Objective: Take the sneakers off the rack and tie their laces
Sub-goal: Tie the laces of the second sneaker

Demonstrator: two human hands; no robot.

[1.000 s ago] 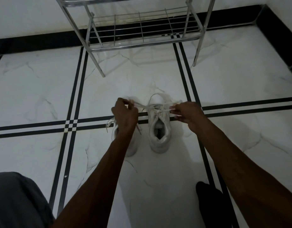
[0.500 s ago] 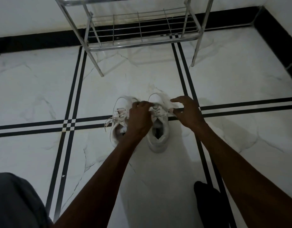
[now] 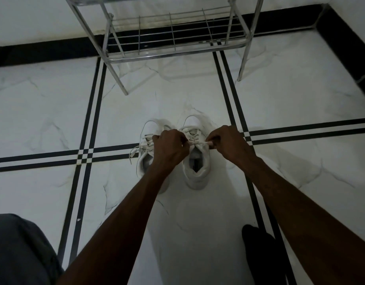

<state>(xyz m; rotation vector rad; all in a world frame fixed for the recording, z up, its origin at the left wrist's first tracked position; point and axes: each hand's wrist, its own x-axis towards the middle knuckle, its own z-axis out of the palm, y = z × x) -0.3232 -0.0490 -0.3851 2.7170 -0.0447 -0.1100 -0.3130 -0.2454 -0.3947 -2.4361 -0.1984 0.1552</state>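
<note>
Two white sneakers are set side by side on the floor (image 3: 54, 120). The right sneaker (image 3: 196, 161) has its laces (image 3: 195, 138) pinched by the left hand (image 3: 170, 148) and right hand (image 3: 229, 144). The left sneaker (image 3: 146, 157) lies unlaced. Beyond, the rack (image 3: 173, 38) is seen.

Left hand (image 3: 171, 148) and right hand (image 3: 229, 141) pinch right sneaker's (image 3: 197, 161) laces (image 3: 195, 138); left sneaker (image 3: 147, 153) beside it, untied, on floor (image 3: 54, 120).

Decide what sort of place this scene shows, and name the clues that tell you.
Probably a home entryway or hallway corner. A chrome metal wire shoe rack stands against a white wall with black skirting, on a glossy white marble-look tiled floor with black stripes, where white lace-up sneakers sit.
</note>
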